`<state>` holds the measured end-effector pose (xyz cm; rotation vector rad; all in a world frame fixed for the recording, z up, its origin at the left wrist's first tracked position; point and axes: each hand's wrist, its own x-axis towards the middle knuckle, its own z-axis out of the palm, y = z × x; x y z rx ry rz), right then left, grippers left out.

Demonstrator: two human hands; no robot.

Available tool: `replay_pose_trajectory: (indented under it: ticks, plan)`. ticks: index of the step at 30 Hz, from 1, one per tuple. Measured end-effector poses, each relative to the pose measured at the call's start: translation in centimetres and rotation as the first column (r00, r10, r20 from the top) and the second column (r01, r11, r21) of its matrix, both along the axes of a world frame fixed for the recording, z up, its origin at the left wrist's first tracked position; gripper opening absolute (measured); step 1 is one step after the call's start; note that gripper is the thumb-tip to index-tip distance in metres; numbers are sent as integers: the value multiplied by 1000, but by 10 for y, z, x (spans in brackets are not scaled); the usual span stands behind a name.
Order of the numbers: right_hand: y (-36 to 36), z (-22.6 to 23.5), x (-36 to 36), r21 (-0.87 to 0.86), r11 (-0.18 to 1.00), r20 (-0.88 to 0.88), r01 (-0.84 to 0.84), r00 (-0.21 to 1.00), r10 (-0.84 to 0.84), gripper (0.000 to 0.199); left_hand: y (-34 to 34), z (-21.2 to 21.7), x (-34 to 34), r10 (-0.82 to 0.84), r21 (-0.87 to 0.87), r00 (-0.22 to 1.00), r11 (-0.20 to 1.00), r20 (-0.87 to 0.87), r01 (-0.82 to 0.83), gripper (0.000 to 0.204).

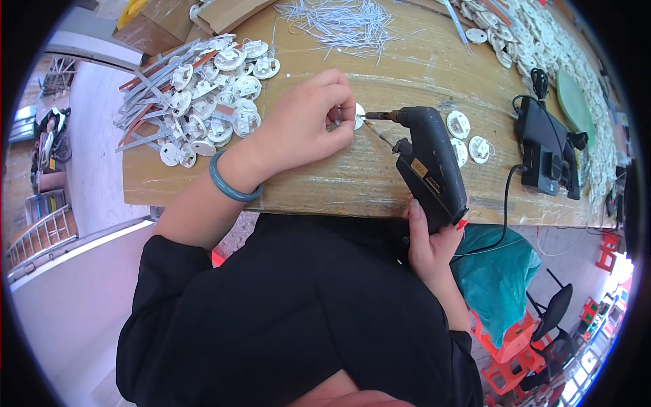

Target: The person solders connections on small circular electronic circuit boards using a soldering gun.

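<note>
My right hand is wrapped round the lower end of a black soldering gun. The gun's metal nozzle and thin tip point left and meet a small white round part on the table. At that part's left edge my left hand is closed in a pinch, its thumb and forefinger close together. What sits between those fingertips is too small to make out, and the hand covers some of the disc. Just right of the gun lie several more white round parts with small fittings on them.
A heap of white discs and metal strips lies at the left. Thin white wires are strewn at the back. More discs fill the far right. A black power box with a cable stands right, above a green bag.
</note>
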<state>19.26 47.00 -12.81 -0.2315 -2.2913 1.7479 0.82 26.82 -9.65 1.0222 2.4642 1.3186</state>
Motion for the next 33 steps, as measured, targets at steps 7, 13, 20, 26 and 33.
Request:
replay_pose_trajectory:
  ticks: [7, 13, 20, 26, 33]
  plan:
    - [0, 2, -1, 3, 1000, -33, -13, 999, 13, 43, 0, 0, 0, -6, -18, 1000, 1000, -20, 5, 9]
    - [-1, 2, -2, 16, 1000, -40, -5, 999, 6, 41, 1, 0, 1, 1, -12, 1000, 1000, -8, -1, 9]
    - [1, -1, 0, 66, 997, -75, -34, 996, 39, 42, 1, 0, 1, 4, -16, 1000, 1000, -11, -4, 9]
    - [0, -5, 4, -7, 1000, -73, 22, 997, -23, 43, 2, 1, 1, -3, -11, 1000, 1000, -20, 3, 9]
    - [2, -5, 5, -6, 1000, -10, 9, 1000, -9, 45, 2, 2, 0, 2, -11, 1000, 1000, -4, -2, 9]
